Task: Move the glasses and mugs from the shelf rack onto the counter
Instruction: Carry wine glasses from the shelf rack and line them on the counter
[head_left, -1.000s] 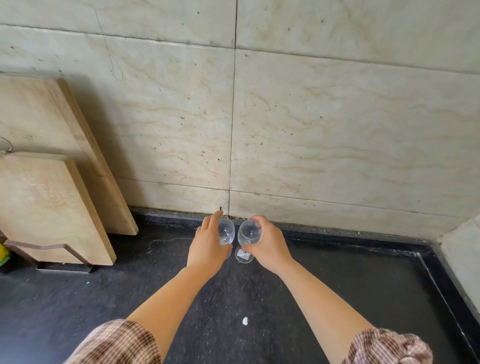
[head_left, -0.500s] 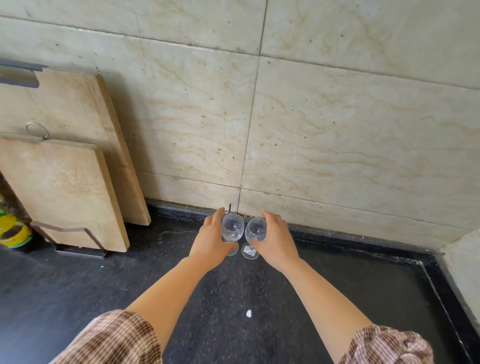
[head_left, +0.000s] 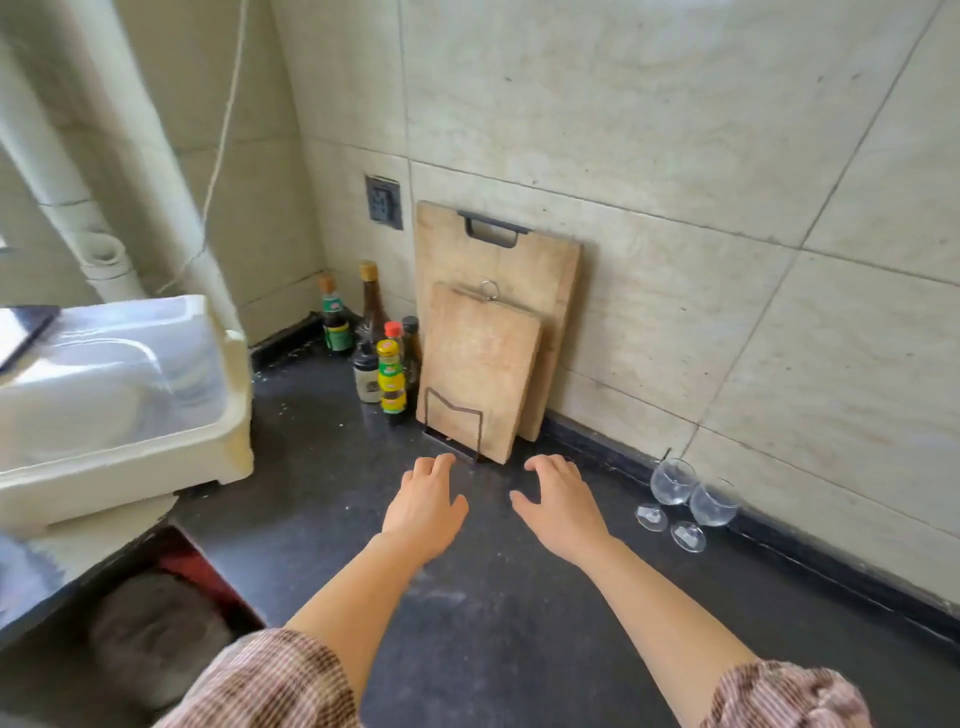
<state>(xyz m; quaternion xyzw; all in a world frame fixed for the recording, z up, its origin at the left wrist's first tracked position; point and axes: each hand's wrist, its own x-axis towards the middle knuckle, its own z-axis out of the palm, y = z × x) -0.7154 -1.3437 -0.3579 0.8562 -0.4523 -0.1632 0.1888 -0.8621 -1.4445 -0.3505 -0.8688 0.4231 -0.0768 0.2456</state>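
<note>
Two clear stemmed glasses stand upright side by side on the dark counter (head_left: 519, 623) against the tiled wall at the right: the left glass (head_left: 670, 486) and the right glass (head_left: 712, 506). My left hand (head_left: 423, 506) and my right hand (head_left: 563, 506) hover over the counter to the left of the glasses, both empty with fingers spread. The shelf rack is not in view.
Two wooden cutting boards (head_left: 483, 358) lean on the wall in a wire holder just beyond my hands. Several sauce bottles (head_left: 389, 376) cluster in the corner. A cream plastic dish box (head_left: 119, 389) with a clear lid stands at the left.
Both hands have let go of the two glasses, which now stand by the wall, and have moved left. The view has swung to the left, showing the corner and the dish box.
</note>
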